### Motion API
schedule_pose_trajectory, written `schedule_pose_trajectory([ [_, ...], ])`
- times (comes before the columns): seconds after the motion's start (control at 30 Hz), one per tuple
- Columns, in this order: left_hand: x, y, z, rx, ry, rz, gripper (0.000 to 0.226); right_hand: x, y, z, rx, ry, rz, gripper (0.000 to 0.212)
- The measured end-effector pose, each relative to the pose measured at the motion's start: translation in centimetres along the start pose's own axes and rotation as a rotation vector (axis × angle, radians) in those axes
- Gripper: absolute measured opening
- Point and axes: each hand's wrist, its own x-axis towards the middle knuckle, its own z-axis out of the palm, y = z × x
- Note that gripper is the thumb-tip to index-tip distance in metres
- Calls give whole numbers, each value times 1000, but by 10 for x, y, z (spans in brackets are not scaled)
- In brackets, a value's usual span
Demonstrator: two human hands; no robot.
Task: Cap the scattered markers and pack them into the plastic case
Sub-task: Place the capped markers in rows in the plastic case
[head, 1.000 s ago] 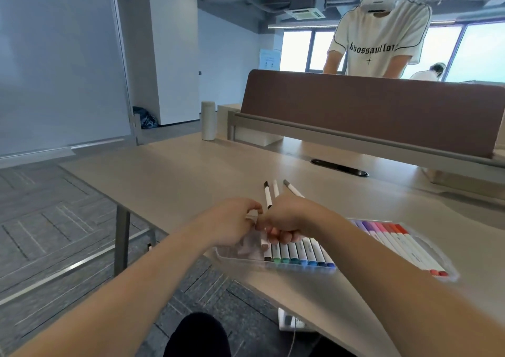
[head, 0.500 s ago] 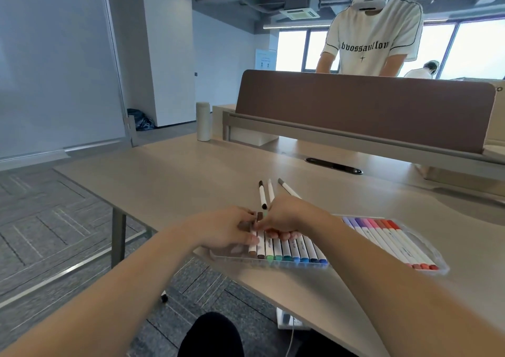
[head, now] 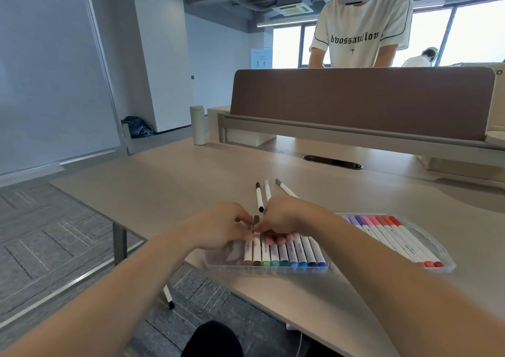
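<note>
Left hand (head: 224, 228), right hand (head: 284, 217) pinching brown marker (head: 257, 250), print unreadable

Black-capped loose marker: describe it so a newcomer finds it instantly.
On the beige desk, just beyond the clear plastic case, three loose markers lie side by side. It is the leftmost one: white barrel, black at both ends, unlike the pale-tipped marker and the grey-tipped marker beside it.

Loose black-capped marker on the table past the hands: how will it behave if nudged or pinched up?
The black-capped marker looks like a round, straight barrel lying flat on the smooth table, so a sideways nudge would probably roll it. It is thin and plastic-looking, so likely light and stiff. The white barrel may slip in a loose pinch.
</note>
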Motion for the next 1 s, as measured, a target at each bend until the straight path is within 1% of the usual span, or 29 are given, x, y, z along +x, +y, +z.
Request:
schedule_pose_trajectory([
  [0.07, 10, 2, -1, 0, 108, -41, 24, 4, 8, -3, 47, 56, -36, 31],
  [0.17, 30, 11, 0, -62, 221, -81, 20, 17, 23, -12, 58, 218, 14, 27],
  [0.27, 54, 23, 0, -135, 254, -91, 20, 41, 39, -27, -75, 367, 78, 17],
  [0.33, 71, 28, 1, -186, 261, -105, 19, 55, 48, -36, -81, 453, 122, 13],
  [0.47, 103, 29, 4, -320, 261, -153, 26, 81, 62, -50, -79, 586, 162, 23],
  [0.53, 114, 27, 5, -377, 257, -177, 27, 93, 64, -56, -109, 595, 191, 25],
  [0.63, 123, 24, 10, -398, 279, -193, 29, 107, 61, -62, -171, 528, 237, 27],
  [0.7, 124, 22, 14, -401, 283, -203, 28, 112, 60, -64, -192, 493, 235, 25],
  [0.83, 117, 17, 17, -361, 296, -207, 26, 111, 59, -61, -221, 483, 193, 15],
  [0.93, 105, 15, 15, -318, 364, -231, 25, 97, 53, -59, -94, 471, 126, 17],
  [1.0, 95, 13, 14, -286, 387, -242, 27, 78, 41, -58, -46, 396, 88, 22],
])
